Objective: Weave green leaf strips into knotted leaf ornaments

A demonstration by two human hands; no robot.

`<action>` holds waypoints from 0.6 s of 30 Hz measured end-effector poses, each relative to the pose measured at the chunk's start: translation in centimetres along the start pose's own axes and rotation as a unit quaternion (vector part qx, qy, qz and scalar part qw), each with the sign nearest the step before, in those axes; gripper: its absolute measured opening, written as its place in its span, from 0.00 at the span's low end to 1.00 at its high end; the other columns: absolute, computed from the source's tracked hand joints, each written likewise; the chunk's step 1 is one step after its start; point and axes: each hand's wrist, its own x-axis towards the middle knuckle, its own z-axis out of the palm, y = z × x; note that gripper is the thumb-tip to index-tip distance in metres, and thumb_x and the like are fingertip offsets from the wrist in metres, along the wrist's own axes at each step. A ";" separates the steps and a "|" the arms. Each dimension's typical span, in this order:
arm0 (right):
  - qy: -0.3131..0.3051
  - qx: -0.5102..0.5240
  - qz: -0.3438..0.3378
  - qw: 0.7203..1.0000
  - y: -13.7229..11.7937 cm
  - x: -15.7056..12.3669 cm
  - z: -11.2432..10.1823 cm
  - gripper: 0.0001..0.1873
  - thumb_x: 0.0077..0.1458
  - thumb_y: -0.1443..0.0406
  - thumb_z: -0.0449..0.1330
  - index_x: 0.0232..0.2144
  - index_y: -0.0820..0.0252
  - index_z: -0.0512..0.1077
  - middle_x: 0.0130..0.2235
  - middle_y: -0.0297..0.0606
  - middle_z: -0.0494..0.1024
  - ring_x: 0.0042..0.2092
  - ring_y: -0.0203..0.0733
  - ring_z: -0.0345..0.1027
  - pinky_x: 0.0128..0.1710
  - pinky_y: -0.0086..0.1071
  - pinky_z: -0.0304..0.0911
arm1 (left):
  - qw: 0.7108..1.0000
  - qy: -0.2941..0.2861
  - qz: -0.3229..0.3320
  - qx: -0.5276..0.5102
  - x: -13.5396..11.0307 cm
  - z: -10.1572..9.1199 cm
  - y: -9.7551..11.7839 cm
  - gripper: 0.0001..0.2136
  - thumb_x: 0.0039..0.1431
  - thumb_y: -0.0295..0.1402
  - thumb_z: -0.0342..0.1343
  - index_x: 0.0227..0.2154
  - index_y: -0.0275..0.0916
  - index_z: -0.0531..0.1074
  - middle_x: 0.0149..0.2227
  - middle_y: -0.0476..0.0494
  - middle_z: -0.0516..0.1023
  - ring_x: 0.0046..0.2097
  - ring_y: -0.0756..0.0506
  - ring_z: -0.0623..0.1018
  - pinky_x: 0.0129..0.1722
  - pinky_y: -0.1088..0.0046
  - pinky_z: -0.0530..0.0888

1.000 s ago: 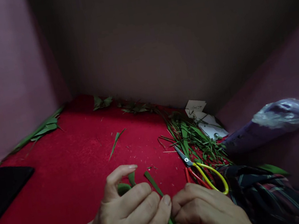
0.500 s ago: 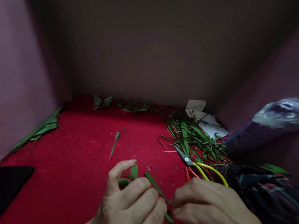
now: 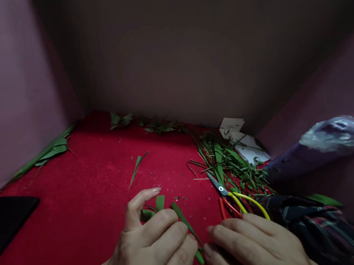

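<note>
Folded green leaf strips (image 3: 185,222) are in my left hand (image 3: 159,248), whose fingers curl round them while the index finger stretches out above. Strip ends stick up past the knuckles, and one runs down to the right towards my other hand. My right hand (image 3: 253,246) is beside that end, its thumb and fingers slightly apart and bent, with nothing visible between them. Just beyond it lie scissors (image 3: 221,189) with yellow handles. Part of a red-handled tool (image 3: 223,208) shows beside them; my right hand hides the rest.
Cut stems and leaves (image 3: 233,164) are heaped on the red floor covering (image 3: 109,216), near white paper tags (image 3: 250,147). A purple object wrapped in clear plastic (image 3: 333,135) leans at right, above plaid cloth (image 3: 315,227). A black flat object (image 3: 9,224) lies left, with leaves along the walls.
My right hand has shifted slightly away from the strip end, and its fingers have loosened and spread. My left hand keeps its hold, almost unmoved.
</note>
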 end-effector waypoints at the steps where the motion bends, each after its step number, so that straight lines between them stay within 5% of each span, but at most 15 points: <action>1: 0.005 -0.008 -0.016 1.000 0.1 -0.1 0.2 0.12 0.54 0.77 0.52 0.27 0.61 0.72 0.24 0.35 0.79 0.22 0.34 0.69 0.20 0.27 0.64 | 1.000 -0.001 -0.001 0.000 0.0 0.0 0.0 0.17 0.63 0.25 0.41 0.28 0.35 0.75 0.25 0.51 0.77 0.31 0.50 0.73 0.56 0.60 0.54; 6: 0.063 0.009 -0.051 0.997 0.8 -0.3 0.5 0.14 0.57 0.76 0.49 0.27 0.62 0.73 0.24 0.36 0.79 0.21 0.35 0.68 0.19 0.28 0.61 | 1.000 0.004 0.000 0.008 -0.1 -0.2 0.1 0.18 0.64 0.25 0.40 0.30 0.37 0.75 0.24 0.52 0.77 0.31 0.51 0.73 0.57 0.61 0.54; 9: 0.043 0.032 -0.036 0.998 0.6 -0.6 0.3 0.11 0.56 0.75 0.52 0.27 0.65 0.73 0.24 0.39 0.77 0.21 0.35 0.65 0.17 0.29 0.58 | 1.000 0.009 -0.001 0.017 -0.1 -0.2 0.2 0.18 0.64 0.26 0.39 0.29 0.38 0.75 0.23 0.53 0.76 0.31 0.51 0.73 0.58 0.62 0.54; 12: -0.011 0.042 0.000 0.999 -0.1 -1.1 0.2 0.09 0.55 0.74 0.54 0.28 0.66 0.73 0.22 0.38 0.75 0.22 0.36 0.66 0.21 0.30 0.61 | 1.000 0.010 -0.007 0.016 0.0 -0.2 0.3 0.18 0.65 0.26 0.39 0.29 0.37 0.75 0.23 0.53 0.76 0.31 0.52 0.74 0.58 0.63 0.54; 18: -0.012 0.115 0.097 0.988 -0.9 -1.4 0.7 0.07 0.54 0.74 0.55 0.29 0.65 0.72 0.22 0.36 0.72 0.23 0.35 0.66 0.24 0.29 0.63 | 1.000 0.019 -0.003 0.019 0.0 -0.2 0.3 0.18 0.65 0.26 0.39 0.30 0.37 0.75 0.25 0.55 0.78 0.32 0.53 0.74 0.60 0.64 0.53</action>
